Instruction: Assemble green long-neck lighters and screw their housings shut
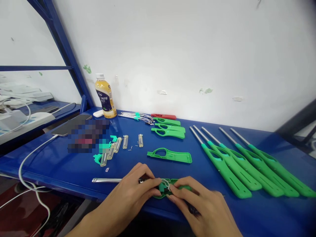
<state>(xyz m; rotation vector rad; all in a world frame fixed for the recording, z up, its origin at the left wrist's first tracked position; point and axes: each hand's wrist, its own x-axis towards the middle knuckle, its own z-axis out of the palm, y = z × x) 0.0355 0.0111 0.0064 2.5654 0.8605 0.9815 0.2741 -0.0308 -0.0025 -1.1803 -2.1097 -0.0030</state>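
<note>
At the table's front edge lies an opened green stick lighter (160, 197), its metal tube (106, 180) pointing left. My left hand (138, 187) is closed on it, fingertips at the teal trigger piece (162, 187). Thin white wires (167, 182) loop out beside that piece. My right hand (197, 197) is closed round the handle end, with thumb and fingertip by the wires; its palm hides part of the handle. Just beyond both hands rests a loose green half shell (170, 155).
Several assembled green lighters (229, 171) lie to the right. Farther back are more green shells (170, 132), a red shell (164, 116) and metal tubes with wires (137, 117). Clear fuel tanks (111, 151), teal triggers (97, 159), a bottle (105, 95) and a cabled phone (71, 125) are left.
</note>
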